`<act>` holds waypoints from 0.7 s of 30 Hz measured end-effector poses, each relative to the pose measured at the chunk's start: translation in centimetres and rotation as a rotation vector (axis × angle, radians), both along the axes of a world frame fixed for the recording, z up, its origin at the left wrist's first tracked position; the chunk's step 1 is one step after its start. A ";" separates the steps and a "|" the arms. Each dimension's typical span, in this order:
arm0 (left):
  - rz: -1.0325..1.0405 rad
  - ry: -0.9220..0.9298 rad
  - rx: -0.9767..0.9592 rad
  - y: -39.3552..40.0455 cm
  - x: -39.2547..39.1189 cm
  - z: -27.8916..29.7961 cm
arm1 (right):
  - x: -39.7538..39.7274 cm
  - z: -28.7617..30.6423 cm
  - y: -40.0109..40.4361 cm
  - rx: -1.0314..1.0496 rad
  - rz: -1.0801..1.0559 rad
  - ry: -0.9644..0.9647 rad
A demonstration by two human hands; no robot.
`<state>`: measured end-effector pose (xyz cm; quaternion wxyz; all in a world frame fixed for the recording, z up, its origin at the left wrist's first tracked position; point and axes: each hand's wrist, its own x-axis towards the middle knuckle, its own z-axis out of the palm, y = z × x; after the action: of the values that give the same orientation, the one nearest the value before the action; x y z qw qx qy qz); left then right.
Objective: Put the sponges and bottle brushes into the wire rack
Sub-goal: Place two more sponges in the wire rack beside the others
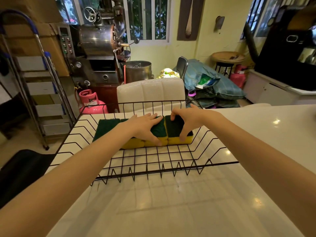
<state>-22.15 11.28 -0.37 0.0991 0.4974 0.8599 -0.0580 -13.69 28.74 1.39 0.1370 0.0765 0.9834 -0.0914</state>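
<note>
A black wire rack (153, 170) stands on the white counter. Inside it, along the far side, lies a row of yellow sponges with dark green scrub tops. My left hand (145, 125) grips the middle sponge (159, 132), fingers over its top and thumb on its yellow front. My right hand (186, 119) holds the right-hand sponge (174, 127), thumb pressed on its front edge. Another green-topped sponge (106, 127) lies at the left of the row. No bottle brush is in view.
The white counter (171, 202) stretches toward me and to the right. Behind the rack stands a white padded chair (150, 93). A pink gas cylinder (90, 103) and a metal stepladder (39, 82) are on the floor at left.
</note>
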 end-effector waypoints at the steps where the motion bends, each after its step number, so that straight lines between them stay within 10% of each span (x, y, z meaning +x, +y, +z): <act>1: 0.002 -0.001 -0.004 0.1 0.0 -0.1 | 0.1 0.1 0.0 -0.001 -0.005 -0.002; 11: 0.018 0.040 0.000 -1.0 2.0 1.3 | 2.1 1.3 -2.5 0.123 0.017 0.135; 21: -0.009 -0.228 0.262 -5.7 7.4 7.0 | 9.0 4.6 -7.6 -0.212 0.106 0.536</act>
<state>-14.77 5.61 6.62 0.1303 0.5133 0.8410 0.1109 -4.70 21.14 6.02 -0.1160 -0.0168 0.9721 -0.2033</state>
